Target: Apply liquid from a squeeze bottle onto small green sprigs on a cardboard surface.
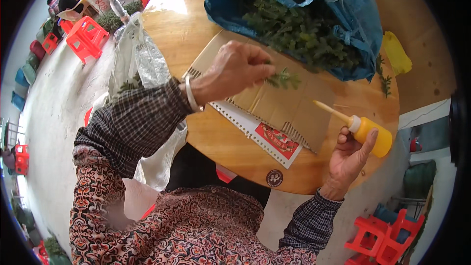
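Between the pinched fingers of my left hand (pixel 234 68) is a small green fir sprig (pixel 284 79), raised over a sheet of brown cardboard (pixel 314 103). My right hand (pixel 347 159) grips a yellow squeeze bottle (pixel 377 136) with a white collar and a long thin nozzle. The bottle lies tilted in the hand, its nozzle pointing up and left toward the cardboard. Just beyond the cardboard, a blue woven bag (pixel 360 0) lies with its mouth toward me, full of green fir sprigs (pixel 304 32).
A round wooden table (pixel 216 140) carries all this. Under the cardboard's near edge lies a perforated white sheet (pixel 230 118) with a red print. A yellow cloth-like piece (pixel 396 54) and a loose sprig (pixel 383 76) lie at right. Clear plastic (pixel 147 49) hangs at left; red stools (pixel 87 39) stand around.
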Motion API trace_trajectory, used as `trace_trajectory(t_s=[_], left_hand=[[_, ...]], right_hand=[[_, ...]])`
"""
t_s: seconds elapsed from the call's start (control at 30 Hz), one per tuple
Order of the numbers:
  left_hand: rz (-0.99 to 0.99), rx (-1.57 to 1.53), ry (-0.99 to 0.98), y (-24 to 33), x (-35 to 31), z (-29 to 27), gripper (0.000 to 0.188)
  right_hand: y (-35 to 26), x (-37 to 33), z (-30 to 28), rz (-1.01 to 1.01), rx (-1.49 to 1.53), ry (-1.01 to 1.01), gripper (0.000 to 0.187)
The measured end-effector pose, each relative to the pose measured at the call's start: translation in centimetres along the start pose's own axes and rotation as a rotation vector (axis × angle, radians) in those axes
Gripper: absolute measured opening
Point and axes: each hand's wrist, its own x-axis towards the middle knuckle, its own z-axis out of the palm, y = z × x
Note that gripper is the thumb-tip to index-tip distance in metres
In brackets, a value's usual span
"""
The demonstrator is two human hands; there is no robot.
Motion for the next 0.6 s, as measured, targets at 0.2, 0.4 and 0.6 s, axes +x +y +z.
trace_trajectory(t_s=[0.2,0.4,0.6], left_hand=[[-0.24,0.0,-0.024,-3.7,-5.5,0.4,0.02],[0.211,0.464,0.147,-6.9,-7.1,-1.2,0.024],[0.498,0.591,0.149,-8.9,-7.1,-1.4,0.026]], right_hand=[[3.4,-0.8,-0.7,-0.03,-0.026,-0.005,0.039],[5.3,-1.7,-0.9,-0.031,-0.022,-0.025,0.041],[5.9,-2.4,-0.5,-0.027,-0.008,-0.026,0.042]])
